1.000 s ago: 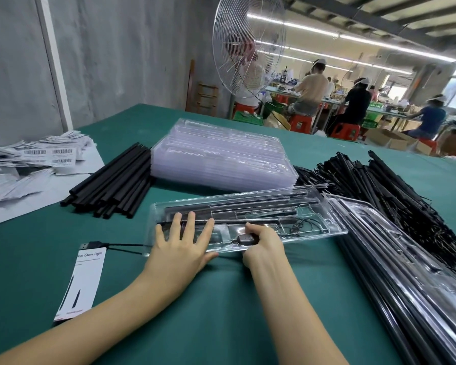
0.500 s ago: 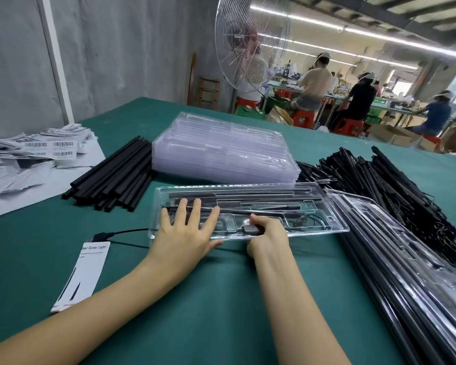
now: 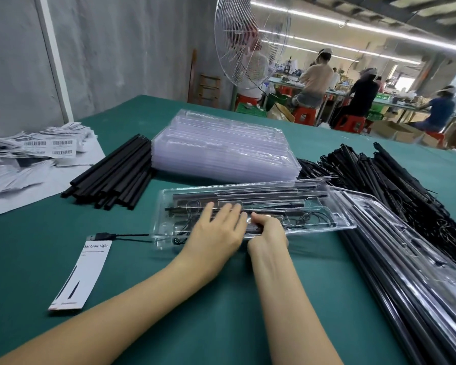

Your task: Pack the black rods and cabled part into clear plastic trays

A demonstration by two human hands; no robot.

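Running left to right across the green table point(image 3: 221, 312), the clear tray point(image 3: 340, 219) holds rods and cabled part. Left hand point(image 3: 216, 233) lies flat and spread on it; right hand point(image 3: 267, 233) curls closed on its near edge, both nearer the tray's left end.

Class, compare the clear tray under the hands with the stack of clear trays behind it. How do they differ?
The tray under the hands is single; the stack of trays is many nested. The single tray holds black rods and cable; the stack looks empty. Both are clear plastic on the green table.
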